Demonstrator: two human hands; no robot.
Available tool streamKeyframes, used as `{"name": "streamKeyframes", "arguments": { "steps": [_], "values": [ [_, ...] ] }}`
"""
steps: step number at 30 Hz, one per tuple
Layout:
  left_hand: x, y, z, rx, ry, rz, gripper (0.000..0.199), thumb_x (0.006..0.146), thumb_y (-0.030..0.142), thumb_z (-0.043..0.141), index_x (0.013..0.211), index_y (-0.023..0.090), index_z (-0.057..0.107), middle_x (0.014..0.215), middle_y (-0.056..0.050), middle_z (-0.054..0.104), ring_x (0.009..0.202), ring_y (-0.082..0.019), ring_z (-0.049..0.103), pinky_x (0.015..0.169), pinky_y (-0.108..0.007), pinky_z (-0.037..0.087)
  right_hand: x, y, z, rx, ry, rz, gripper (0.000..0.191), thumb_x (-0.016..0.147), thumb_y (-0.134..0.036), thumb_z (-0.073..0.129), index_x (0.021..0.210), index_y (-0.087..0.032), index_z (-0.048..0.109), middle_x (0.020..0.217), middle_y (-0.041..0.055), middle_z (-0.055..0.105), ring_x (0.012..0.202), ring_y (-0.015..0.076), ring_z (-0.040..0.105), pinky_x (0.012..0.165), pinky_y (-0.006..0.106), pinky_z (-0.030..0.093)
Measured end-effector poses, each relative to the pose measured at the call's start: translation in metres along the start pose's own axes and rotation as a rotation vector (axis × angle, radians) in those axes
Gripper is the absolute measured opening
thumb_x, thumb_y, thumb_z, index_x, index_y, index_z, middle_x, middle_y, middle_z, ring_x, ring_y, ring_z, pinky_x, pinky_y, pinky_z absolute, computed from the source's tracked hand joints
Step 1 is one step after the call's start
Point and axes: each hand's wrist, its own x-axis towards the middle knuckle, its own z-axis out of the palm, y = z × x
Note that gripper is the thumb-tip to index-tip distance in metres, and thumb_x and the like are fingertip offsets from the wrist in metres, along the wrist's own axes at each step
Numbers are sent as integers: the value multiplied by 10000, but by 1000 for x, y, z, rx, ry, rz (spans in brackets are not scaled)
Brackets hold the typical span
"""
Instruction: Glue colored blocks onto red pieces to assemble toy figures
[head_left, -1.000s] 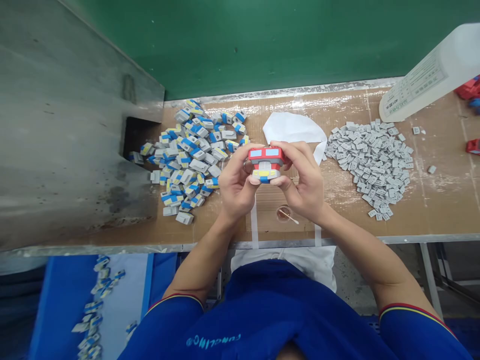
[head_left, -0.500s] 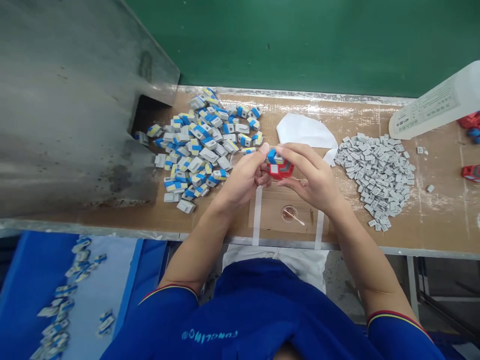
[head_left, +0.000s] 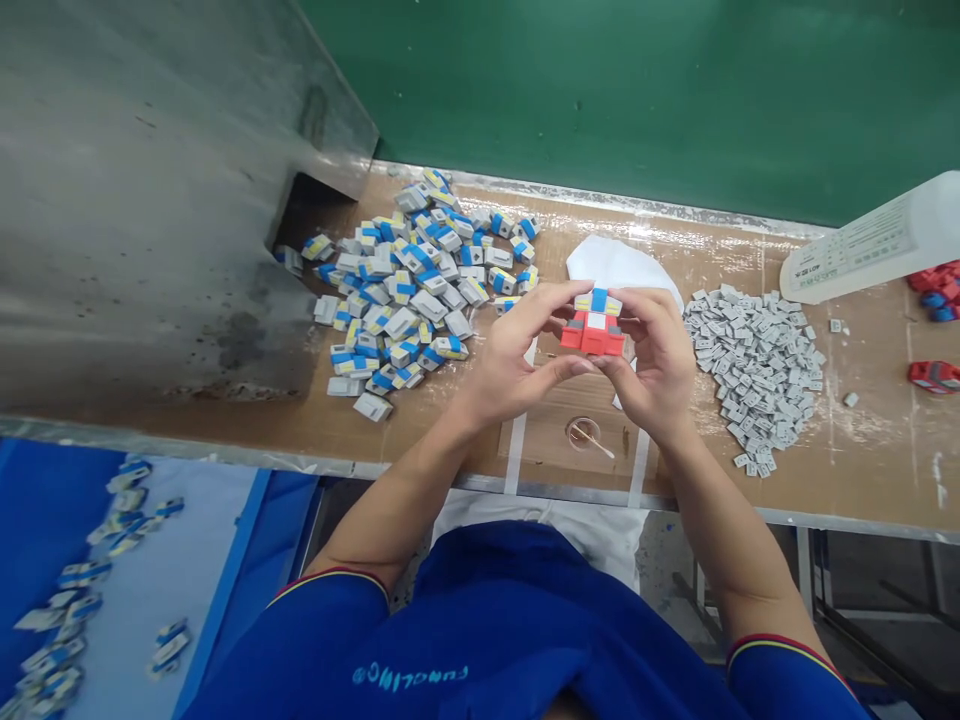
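Observation:
Between my two hands is a red toy piece (head_left: pixel 592 340) with a white square on its front, and a white, blue and yellow block (head_left: pixel 600 300) sits on top of it. My left hand (head_left: pixel 529 345) grips its left side, thumb below and fingers above. On the other side my right hand (head_left: pixel 652 355) holds it the same way. Below the hands, a cotton swab (head_left: pixel 598 440) rests across a small round dish (head_left: pixel 581 432) of liquid on the table. White cloth or paper (head_left: pixel 626 268) lies just behind the hands.
Left of the hands spreads a heap of white, blue and yellow blocks (head_left: pixel 412 285), beside a metal chute (head_left: pixel 187 200). Small grey pieces (head_left: pixel 757 370) are piled at right. A leaning plastic bottle (head_left: pixel 870 240) and red toy parts (head_left: pixel 934 377) are farther right. More blocks lie on a blue surface (head_left: pixel 202 530).
Both hands have moved right and turned the red piece so its front faces me upright. The block now sits squarely on top, with both thumbs underneath.

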Motion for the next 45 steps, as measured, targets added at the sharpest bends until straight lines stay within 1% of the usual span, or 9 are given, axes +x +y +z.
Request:
{"name": "streamKeyframes", "arguments": {
  "steps": [3,11,16,21,27,31,34,38,45],
  "values": [
    [0,-5,-3,54,12,93,621,996,608,771,1524,297,677,1388,-119,726,1225,-243,717,941,-338,652,0,-2,0,-13,10,-22,472,1100,-485,663,1540,-319,618,1216,75,672,1051,232,698,849,401,687],
    [1,-3,-5,251,87,212,523,1057,612,674,1432,255,752,1112,-85,787,918,-193,700,830,-344,620,0,-8,3,-114,40,-78,409,1114,-425,650,1491,-271,616,1051,34,650,903,201,643,752,370,597],
    [-1,2,-8,307,72,215,525,1066,614,657,1440,259,754,1123,-88,812,926,-198,722,818,-347,616,0,-12,6,-113,76,-100,386,1106,-399,670,1468,-271,631,1024,23,645,856,191,615,726,360,561],
    [-2,5,-8,321,92,212,510,1065,593,671,1434,254,762,1124,-88,817,927,-193,726,814,-337,618,-1,-11,5,-89,76,-100,427,1110,-467,661,1487,-270,635,1035,29,661,866,195,622,732,360,563],
    [-1,-1,-7,202,103,172,515,1014,597,752,1419,281,775,1114,-71,804,910,-177,705,857,-333,613,0,-8,3,-67,62,-106,469,1112,-463,648,1551,-301,621,1091,53,694,907,215,653,741,371,603],
    [-1,-3,-9,28,54,41,537,939,521,873,1425,314,779,1216,-74,815,1040,-199,742,920,-334,622,1,-6,0,-90,49,-128,546,1093,-431,682,1619,-333,571,1192,78,720,980,235,693,791,392,659],
    [-3,-1,-12,-203,-33,-192,603,903,516,912,1450,309,764,1320,-97,814,1129,-229,783,947,-336,642,1,-3,-2,-161,71,-174,611,1081,-458,692,1654,-323,525,1236,106,743,1039,270,716,834,432,691],
    [-1,7,-13,-531,-162,-514,676,921,625,859,1469,246,742,1389,-159,803,1173,-277,806,884,-337,662,0,-2,-2,-266,78,-182,603,1078,-452,697,1636,-304,521,1259,119,768,1030,285,742,857,481,708],
    [1,14,3,-809,-189,-694,553,902,602,889,1264,194,800,1278,-145,846,1178,-262,836,1004,-326,666,-1,-8,1,-207,5,-188,581,1067,-364,727,1611,-295,536,1305,114,782,1106,278,755,893,474,706]
  ]
}}
